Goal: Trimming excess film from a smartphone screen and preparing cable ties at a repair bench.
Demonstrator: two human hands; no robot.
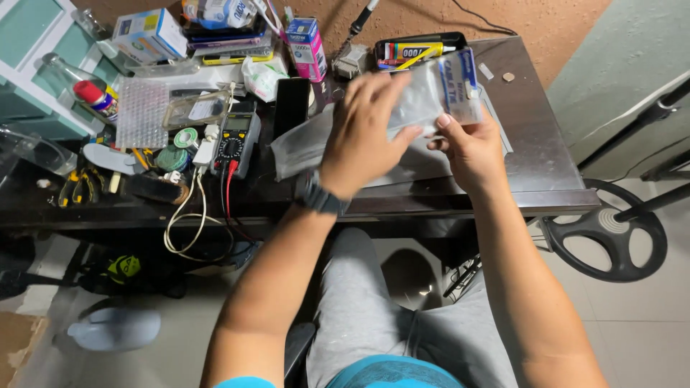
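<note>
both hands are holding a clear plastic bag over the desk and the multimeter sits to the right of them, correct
Not quite. The head view shows the left hand and right hand on the clear plastic bag over the desk, but the multimeter sits to the left of them, not the right.

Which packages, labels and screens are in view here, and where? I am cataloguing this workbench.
Clear plastic bag with a white and blue label: held by left hand and right hand over the dark desk.
Pink and blue upright carton: desk back, centre.
White and blue box: back left.
Black and yellow multimeter with grey screen: left of the hands.
Black tray holding a yellow-labelled pack: behind the bag.
</note>
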